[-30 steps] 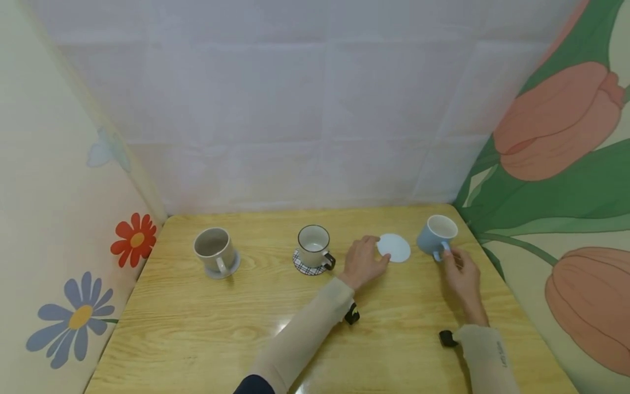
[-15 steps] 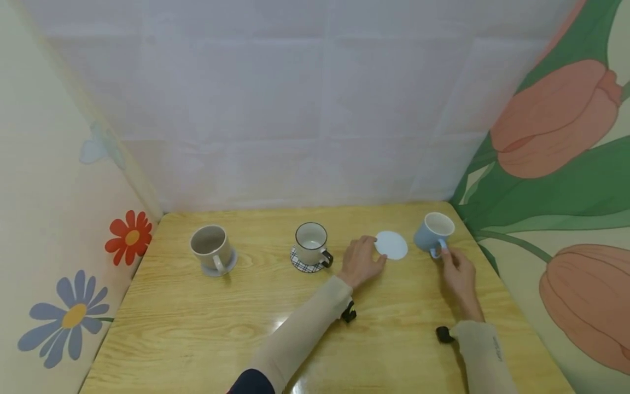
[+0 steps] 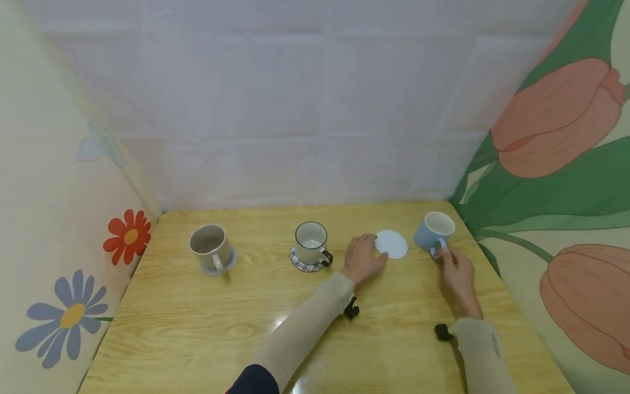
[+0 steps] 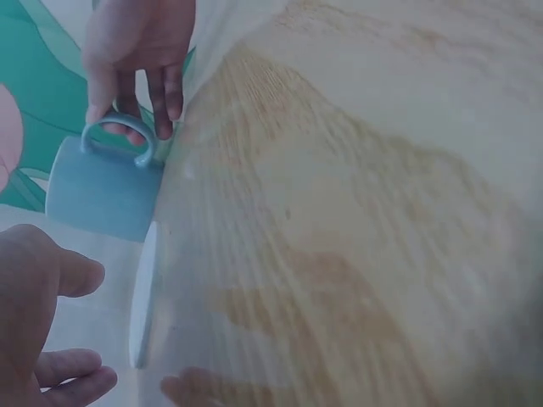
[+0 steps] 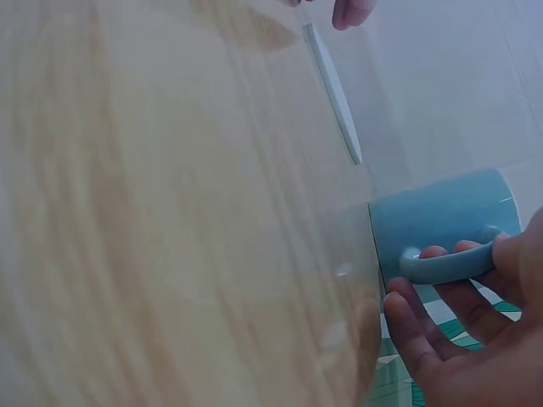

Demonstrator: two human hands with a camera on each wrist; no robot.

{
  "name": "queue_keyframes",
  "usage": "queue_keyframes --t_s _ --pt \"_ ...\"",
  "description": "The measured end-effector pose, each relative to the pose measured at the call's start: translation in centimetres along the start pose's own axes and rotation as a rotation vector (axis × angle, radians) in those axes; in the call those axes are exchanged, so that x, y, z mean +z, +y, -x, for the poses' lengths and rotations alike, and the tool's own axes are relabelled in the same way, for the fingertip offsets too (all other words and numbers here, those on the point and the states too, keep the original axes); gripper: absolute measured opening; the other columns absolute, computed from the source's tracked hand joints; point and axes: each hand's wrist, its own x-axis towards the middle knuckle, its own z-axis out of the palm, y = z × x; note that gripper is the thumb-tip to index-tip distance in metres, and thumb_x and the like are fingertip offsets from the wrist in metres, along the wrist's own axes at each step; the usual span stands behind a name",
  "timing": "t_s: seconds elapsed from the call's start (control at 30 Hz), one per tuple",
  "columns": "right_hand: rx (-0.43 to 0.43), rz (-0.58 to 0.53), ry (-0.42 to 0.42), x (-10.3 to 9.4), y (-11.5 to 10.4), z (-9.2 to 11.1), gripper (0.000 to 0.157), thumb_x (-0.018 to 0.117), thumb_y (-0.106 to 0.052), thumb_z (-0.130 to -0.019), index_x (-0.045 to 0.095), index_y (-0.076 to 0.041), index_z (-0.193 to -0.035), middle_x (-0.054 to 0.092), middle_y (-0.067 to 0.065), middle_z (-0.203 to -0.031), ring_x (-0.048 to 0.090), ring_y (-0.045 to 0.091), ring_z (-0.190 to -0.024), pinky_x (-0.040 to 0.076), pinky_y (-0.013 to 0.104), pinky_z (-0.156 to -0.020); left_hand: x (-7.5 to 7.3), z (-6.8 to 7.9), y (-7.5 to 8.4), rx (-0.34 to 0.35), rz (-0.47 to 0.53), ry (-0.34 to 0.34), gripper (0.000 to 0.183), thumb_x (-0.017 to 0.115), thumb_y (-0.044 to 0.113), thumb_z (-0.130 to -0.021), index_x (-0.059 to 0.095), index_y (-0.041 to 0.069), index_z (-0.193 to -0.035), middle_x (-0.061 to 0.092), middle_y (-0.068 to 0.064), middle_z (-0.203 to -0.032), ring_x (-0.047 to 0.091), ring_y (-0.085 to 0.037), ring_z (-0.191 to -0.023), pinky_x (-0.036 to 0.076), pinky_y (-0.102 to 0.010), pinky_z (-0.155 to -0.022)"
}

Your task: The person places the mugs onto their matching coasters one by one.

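Observation:
At the right of the table, my right hand (image 3: 460,276) holds the light blue mug (image 3: 433,232) by its handle, fingers through and around it in the right wrist view. The mug (image 5: 450,222) stands upright on the table. To its left lies a round white coaster (image 3: 392,244), flat and bare; from the side it looks like a thin disc (image 4: 143,297). My left hand (image 3: 363,259) is at the coaster's left edge, thumb and fingers spread apart. Whether its fingertips touch the rim I cannot tell.
A white mug with a dark rim (image 3: 311,242) stands on a checked coaster (image 3: 301,265) left of my left hand. Farther left, a grey-beige mug (image 3: 210,246) sits on a grey coaster (image 3: 229,264). A white cloth wall (image 3: 295,120) closes off the table's back edge.
The view has shifted slightly. Both hands, the mugs and the coasters keep about the same places relative to one another.

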Motion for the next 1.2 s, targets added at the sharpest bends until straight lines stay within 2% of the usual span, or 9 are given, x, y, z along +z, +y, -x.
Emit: queue_keyframes --t_s 0.1,0.2,0.33,0.43,0.53,0.67,0.9,1.1,1.2 --pt "0.004 -0.016 -0.02 0.0 -0.1 -0.1 0.053 0.04 -0.039 -0.116 0.069 0.005 -0.123 0.069 0.028 -0.129 0.058 -0.003 -0.09 0.047 0.011 -0.078 0.3 -0.3 -0.3 -0.004 -0.022 0.005 0.059 0.071 0.044 -0.1 0.061 0.011 -0.147 0.066 -0.006 -0.147 0.059 -0.025 -0.138 0.046 -0.037 -0.12" --pt "0.018 -0.022 -0.046 0.0 -0.1 -0.2 0.055 0.038 -0.04 -0.116 0.068 0.005 -0.126 0.068 0.028 -0.134 0.057 -0.006 -0.093 0.047 0.007 -0.078 0.6 -0.6 -0.5 -0.001 -0.04 0.006 0.059 0.073 0.043 -0.098 0.062 0.011 -0.146 0.068 -0.005 -0.146 0.059 -0.024 -0.139 0.04 -0.038 -0.125" --pt "0.03 -0.014 -0.06 0.0 -0.1 -0.2 0.057 0.036 -0.042 -0.117 0.067 0.005 -0.128 0.067 0.027 -0.137 0.06 0.006 -0.105 0.046 0.014 -0.088 0.8 -0.9 -0.7 0.014 -0.029 0.01 0.053 0.076 0.038 -0.097 0.067 0.009 -0.141 0.072 -0.004 -0.14 0.062 -0.023 -0.138 0.032 -0.038 -0.131" --pt "0.028 -0.008 -0.071 -0.1 -0.2 -0.3 0.058 0.035 -0.042 -0.117 0.067 0.005 -0.128 0.067 0.027 -0.137 0.06 0.011 -0.111 0.045 0.016 -0.091 0.7 -0.8 -0.6 0.0 -0.005 0.003 0.053 0.077 0.036 -0.098 0.066 0.008 -0.141 0.069 -0.006 -0.145 0.056 -0.028 -0.145 0.031 -0.042 -0.132" --pt "0.032 -0.009 -0.084 -0.1 -0.3 -0.4 0.058 0.035 -0.042 -0.117 0.066 0.005 -0.129 0.067 0.027 -0.138 0.058 0.004 -0.107 0.045 0.011 -0.087 0.6 -0.8 -0.5 -0.038 0.007 -0.02 0.056 0.075 0.038 -0.099 0.063 0.01 -0.146 0.061 -0.006 -0.156 0.044 -0.034 -0.155 0.031 -0.048 -0.131" --pt "0.021 -0.035 -0.094 -0.1 -0.4 -0.5 0.057 0.036 -0.04 -0.117 0.065 0.007 -0.128 0.066 0.03 -0.137 0.055 -0.009 -0.097 0.048 0.007 -0.082 0.6 -1.0 -0.4 -0.069 0.0 -0.052 0.058 0.072 0.039 -0.1 0.061 0.012 -0.15 0.054 -0.004 -0.162 0.036 -0.035 -0.159 0.028 -0.051 -0.132" --pt "-0.004 -0.092 -0.095 0.0 -0.2 -0.7 0.053 0.038 -0.034 -0.117 0.064 0.011 -0.123 0.069 0.032 -0.129 0.061 -0.013 -0.087 0.056 0.009 -0.078 1.1 -1.2 -0.3 -0.054 -0.175 -0.071 0.062 0.069 0.048 -0.101 0.058 0.016 -0.153 0.053 0.003 -0.163 0.036 -0.032 -0.16 0.033 -0.048 -0.13" --pt "0.051 -0.364 -0.093 -0.2 0.1 -0.6 0.042 0.05 -0.027 -0.115 0.067 0.011 -0.114 0.075 0.003 -0.1 0.072 0.0 -0.085 0.062 0.017 -0.077 1.6 -1.3 0.1 -0.057 -0.245 -0.095 0.064 0.066 0.053 -0.102 0.056 0.019 -0.155 0.051 0.007 -0.164 0.036 -0.029 -0.16 0.033 -0.043 -0.13" --pt "0.067 -0.503 -0.115 -0.3 0.3 -0.5 0.036 0.053 -0.025 -0.113 0.067 0.009 -0.109 0.073 -0.003 -0.097 0.073 0.004 -0.086 0.063 0.019 -0.078 1.5 -1.3 0.3 -0.068 -0.247 -0.11 0.065 0.066 0.054 -0.102 0.055 0.02 -0.156 0.051 0.007 -0.164 0.035 -0.028 -0.161 0.032 -0.042 -0.131"
